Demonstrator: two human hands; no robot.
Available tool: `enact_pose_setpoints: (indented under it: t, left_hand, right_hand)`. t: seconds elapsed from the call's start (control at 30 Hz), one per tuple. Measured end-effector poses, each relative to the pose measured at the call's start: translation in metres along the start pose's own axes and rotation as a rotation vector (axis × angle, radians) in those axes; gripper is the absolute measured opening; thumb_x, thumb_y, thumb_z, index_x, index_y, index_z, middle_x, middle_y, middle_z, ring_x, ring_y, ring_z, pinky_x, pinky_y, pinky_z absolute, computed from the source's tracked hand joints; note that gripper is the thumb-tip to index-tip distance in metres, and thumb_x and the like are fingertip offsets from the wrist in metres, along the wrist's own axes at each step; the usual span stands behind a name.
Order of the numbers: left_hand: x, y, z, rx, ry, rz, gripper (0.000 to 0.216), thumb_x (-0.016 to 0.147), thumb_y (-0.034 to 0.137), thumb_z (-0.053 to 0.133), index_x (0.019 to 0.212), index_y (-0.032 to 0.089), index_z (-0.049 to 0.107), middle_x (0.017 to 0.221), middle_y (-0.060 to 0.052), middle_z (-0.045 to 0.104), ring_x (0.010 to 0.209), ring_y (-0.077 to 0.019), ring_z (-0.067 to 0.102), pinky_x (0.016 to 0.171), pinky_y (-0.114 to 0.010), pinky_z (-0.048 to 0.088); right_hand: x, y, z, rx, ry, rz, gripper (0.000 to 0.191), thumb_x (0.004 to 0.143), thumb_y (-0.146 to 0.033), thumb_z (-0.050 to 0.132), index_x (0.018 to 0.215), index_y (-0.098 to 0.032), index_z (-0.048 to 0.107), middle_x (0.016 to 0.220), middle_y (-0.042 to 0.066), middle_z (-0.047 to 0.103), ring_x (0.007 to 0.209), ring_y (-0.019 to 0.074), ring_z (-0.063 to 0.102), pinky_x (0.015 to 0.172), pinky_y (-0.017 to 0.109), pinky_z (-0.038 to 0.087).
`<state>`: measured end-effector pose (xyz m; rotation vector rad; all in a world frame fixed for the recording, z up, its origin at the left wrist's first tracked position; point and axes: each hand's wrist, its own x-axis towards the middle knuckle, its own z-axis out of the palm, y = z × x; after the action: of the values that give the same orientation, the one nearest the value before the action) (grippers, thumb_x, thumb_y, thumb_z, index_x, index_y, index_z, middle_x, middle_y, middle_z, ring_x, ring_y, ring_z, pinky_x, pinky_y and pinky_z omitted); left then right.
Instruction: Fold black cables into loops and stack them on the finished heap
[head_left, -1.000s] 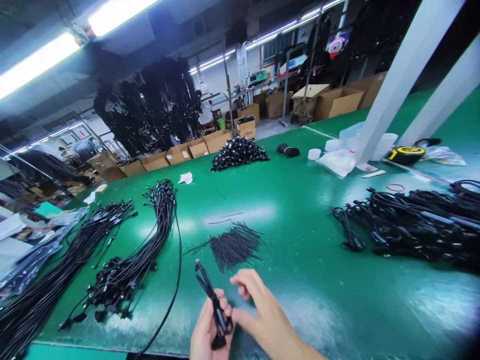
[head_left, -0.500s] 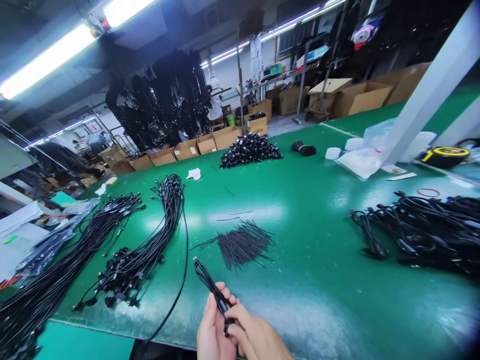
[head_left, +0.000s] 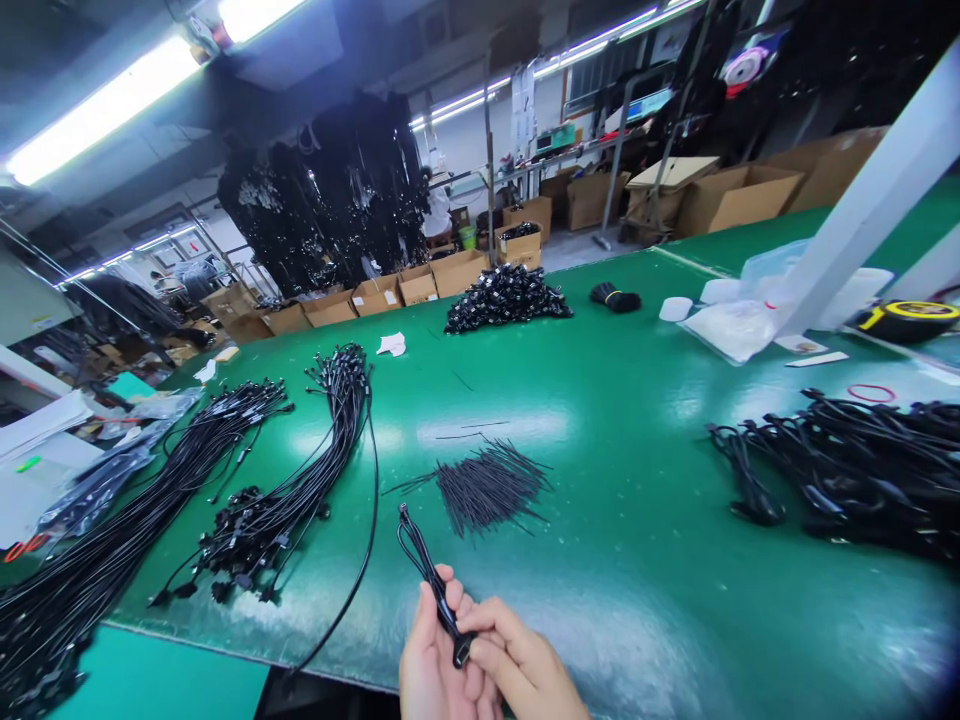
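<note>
the left hand (head_left: pixel 431 650) is closed around the middle of a folded black cable (head_left: pixel 427 565), near the front edge of the green table (head_left: pixel 622 480). the right hand (head_left: pixel 529 668) is clamped on the cable's near end, thumb and fingers pinching by the plug (head_left: pixel 462 652). the two hands are together there, palms partly hidden. the cable's loops stick out past the left fingers, slanting up and away, above the table.

just beyond the loops lies a flat pile of thin black strips (head_left: pixel 491 487), with a few loose ones near it. to the left, two long bundles of cables run across the table: an inner bundle (head_left: pixel 337 430) and an outer bundle (head_left: pixel 172 475). one strand from the inner bundle curves down to the front edge. to the right are many folded cables (head_left: pixel 862 475), with a red band (head_left: pixel 871 393) just behind. farther back stands a heap (head_left: pixel 510 298) of small black parts, beside a bunch (head_left: pixel 615 298) tied in yellow.
</note>
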<state>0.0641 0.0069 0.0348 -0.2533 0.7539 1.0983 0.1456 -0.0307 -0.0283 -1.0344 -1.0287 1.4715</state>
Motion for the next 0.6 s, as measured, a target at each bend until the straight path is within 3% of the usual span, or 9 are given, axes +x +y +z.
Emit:
enact_pose_setpoints:
  t: [0.17,0.27,0.37,0.43,0.53,0.6]
  left_hand:
    - [0.003,-0.003,-0.012,0.071,0.032,0.011,0.028,0.093,0.038,0.042,0.096,0.018,0.062,0.068,0.002,0.056,0.055,-0.0104,0.059,0.051,-0.021,0.049]
    - [0.011,-0.003,-0.029,0.173,-0.142,0.113,0.027,0.091,0.038,0.047,0.089,0.018,0.065,0.066,0.002,0.055,0.058,-0.0104,0.057,0.057,-0.023,0.050]
    - [0.015,-0.004,-0.040,0.343,-0.219,0.228,0.025,0.079,0.041,0.066,0.086,0.018,0.067,0.062,0.003,0.055,0.059,-0.0086,0.054,0.060,-0.021,0.049]
    - [0.014,-0.009,-0.044,0.453,-0.232,0.237,0.034,0.068,0.047,0.075,0.081,0.016,0.068,0.057,0.005,0.052,0.052,-0.0060,0.049,0.050,-0.017,0.044]
    - [0.009,-0.021,-0.046,0.621,-0.274,0.178,0.046,0.062,0.058,0.073,0.074,0.015,0.064,0.050,0.006,0.048,0.040,-0.0035,0.038,0.036,-0.016,0.028]
    - [0.006,-0.029,-0.049,0.721,-0.308,0.126,0.050,0.064,0.065,0.067,0.072,0.016,0.060,0.047,0.007,0.045,0.036,-0.0030,0.035,0.034,-0.017,0.025]
  right_hand:
    - [0.000,-0.003,0.007,0.022,0.040,0.004,0.017,0.088,-0.038,0.044,0.092,-0.022,0.044,0.060,-0.004,0.059,0.039,0.0099,0.048,0.043,0.022,0.035]
    - [0.001,-0.012,-0.003,-0.096,0.054,0.011,0.008,0.087,-0.031,0.042,0.087,-0.023,0.041,0.052,-0.009,0.052,0.039,0.0086,0.041,0.048,0.022,0.034]
    - [0.005,-0.032,-0.024,-0.253,-0.057,0.049,0.004,0.080,-0.025,0.047,0.080,-0.021,0.047,0.049,-0.009,0.046,0.046,0.0097,0.042,0.053,0.022,0.035]
    - [0.009,-0.048,-0.036,-0.290,-0.010,0.012,0.014,0.075,-0.025,0.052,0.087,-0.020,0.053,0.065,-0.004,0.055,0.059,0.0124,0.049,0.058,0.024,0.038]
    - [0.016,-0.063,-0.041,-0.363,0.091,-0.118,0.039,0.068,-0.024,0.059,0.106,-0.021,0.054,0.092,0.001,0.058,0.076,0.0160,0.051,0.068,0.027,0.041]
    - [0.022,-0.064,-0.036,-0.431,0.086,-0.172,0.020,0.072,-0.029,0.060,0.090,-0.020,0.056,0.080,-0.001,0.055,0.070,0.0152,0.047,0.064,0.027,0.038]
